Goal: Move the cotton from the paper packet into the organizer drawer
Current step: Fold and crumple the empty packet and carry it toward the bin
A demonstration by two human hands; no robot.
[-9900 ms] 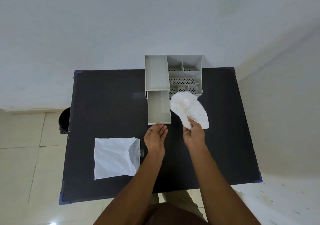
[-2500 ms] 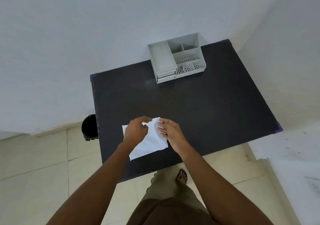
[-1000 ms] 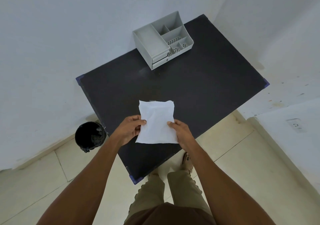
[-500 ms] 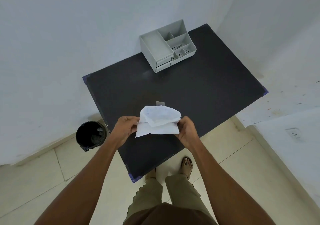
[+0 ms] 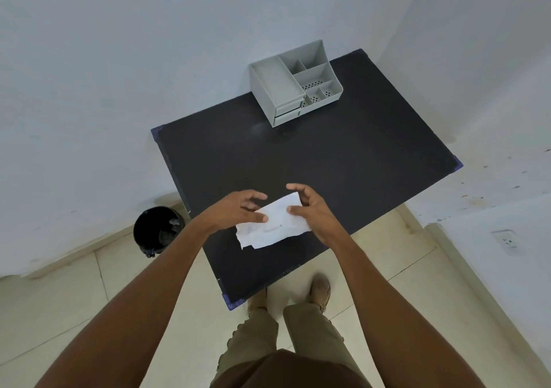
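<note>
Both hands are on the paper packet (image 5: 272, 226) now — the left hand (image 5: 235, 210) pinches its left end between thumb and fingers, the right hand (image 5: 310, 211) grips the right end, thumb on top, index finger raised clear. The packet sits folded flat between them, just above the near part of the black table (image 5: 328, 161). No cotton shows anywhere; judging by the flat packet and the two shut drawers (image 5: 287, 113) of the grey organizer (image 5: 293, 86), well beyond the fingertips at the far edge, the cotton is probably already inside — that cannot be confirmed from here.

So the step in hand looks like tidying the emptied packet. To do it well: keep both pinches near the edges, press the crease with the thumbs, and keep the ragged lower edge below the left thumb from tearing. The black bin (image 5: 158, 229) stands on the floor just outside the left wrist — a likely spot for it.
</note>
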